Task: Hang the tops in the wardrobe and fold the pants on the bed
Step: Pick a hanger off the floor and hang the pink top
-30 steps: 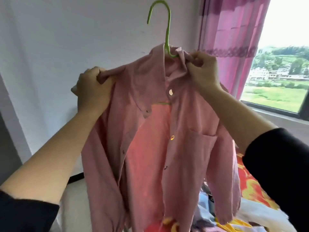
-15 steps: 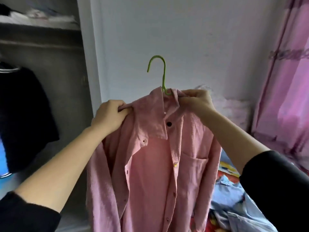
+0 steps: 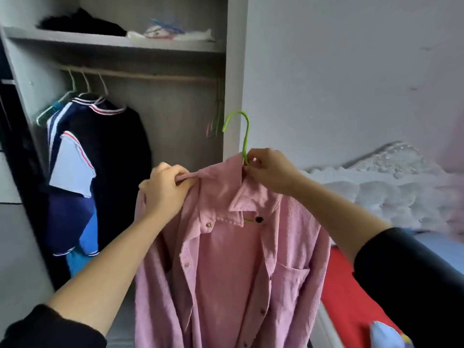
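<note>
A pink corduroy shirt (image 3: 233,267) hangs open-fronted on a green hanger (image 3: 244,131), held up in front of me. My left hand (image 3: 167,192) grips the shirt's left shoulder by the collar. My right hand (image 3: 271,170) pinches the hanger's neck and the collar at the top. The hanger's hook points up, free of any rail, just right of the wardrobe's opening. The wardrobe rail (image 3: 150,76) runs across the open wardrobe, up and to the left of the shirt.
Navy and white tops (image 3: 100,156) hang at the rail's left end. Spare hangers (image 3: 217,114) dangle at its right end. A shelf (image 3: 113,42) above holds dark and white items. A grey wardrobe side panel (image 3: 234,71) stands behind the hook. The bed (image 3: 351,297) lies at the right.
My view has swung left from the window and curtain to the open wardrobe. The shirt came along with it, and my right hand shifted from the collar to the hanger's neck.
</note>
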A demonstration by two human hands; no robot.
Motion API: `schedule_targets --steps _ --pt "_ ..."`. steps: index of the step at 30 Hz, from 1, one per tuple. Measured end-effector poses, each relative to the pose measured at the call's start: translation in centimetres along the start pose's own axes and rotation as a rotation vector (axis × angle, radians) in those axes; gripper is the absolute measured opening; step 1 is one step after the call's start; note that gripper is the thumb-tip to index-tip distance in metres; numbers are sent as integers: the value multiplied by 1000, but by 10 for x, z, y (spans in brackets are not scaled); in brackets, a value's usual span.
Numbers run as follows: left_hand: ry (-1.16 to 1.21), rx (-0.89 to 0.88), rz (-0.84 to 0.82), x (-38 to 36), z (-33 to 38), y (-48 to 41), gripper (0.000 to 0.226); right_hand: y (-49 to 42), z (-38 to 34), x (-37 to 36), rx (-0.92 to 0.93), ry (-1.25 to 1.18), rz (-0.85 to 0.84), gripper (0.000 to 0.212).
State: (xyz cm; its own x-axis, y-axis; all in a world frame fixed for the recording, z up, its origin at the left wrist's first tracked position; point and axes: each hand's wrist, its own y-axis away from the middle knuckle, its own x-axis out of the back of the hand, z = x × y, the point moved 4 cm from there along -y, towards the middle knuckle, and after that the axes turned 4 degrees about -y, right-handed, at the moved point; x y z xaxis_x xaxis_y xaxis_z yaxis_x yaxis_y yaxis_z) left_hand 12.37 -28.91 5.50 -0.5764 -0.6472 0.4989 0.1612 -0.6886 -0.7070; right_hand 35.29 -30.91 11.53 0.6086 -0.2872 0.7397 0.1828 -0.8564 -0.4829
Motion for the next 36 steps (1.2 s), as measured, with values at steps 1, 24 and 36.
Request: schedule_targets --steps 1,24,36 --pt "-51 -11 79 1 -11 -7 17 -13 0 -10 -15 4 21 20" --pt "16 77 -996 -146 -242 -180 27 -328 -9 -230 -75 97 -2 27" --pt "-237 -196 -321 -98 -314 -442 35 -491 -56 -272 -76 11 117 36"
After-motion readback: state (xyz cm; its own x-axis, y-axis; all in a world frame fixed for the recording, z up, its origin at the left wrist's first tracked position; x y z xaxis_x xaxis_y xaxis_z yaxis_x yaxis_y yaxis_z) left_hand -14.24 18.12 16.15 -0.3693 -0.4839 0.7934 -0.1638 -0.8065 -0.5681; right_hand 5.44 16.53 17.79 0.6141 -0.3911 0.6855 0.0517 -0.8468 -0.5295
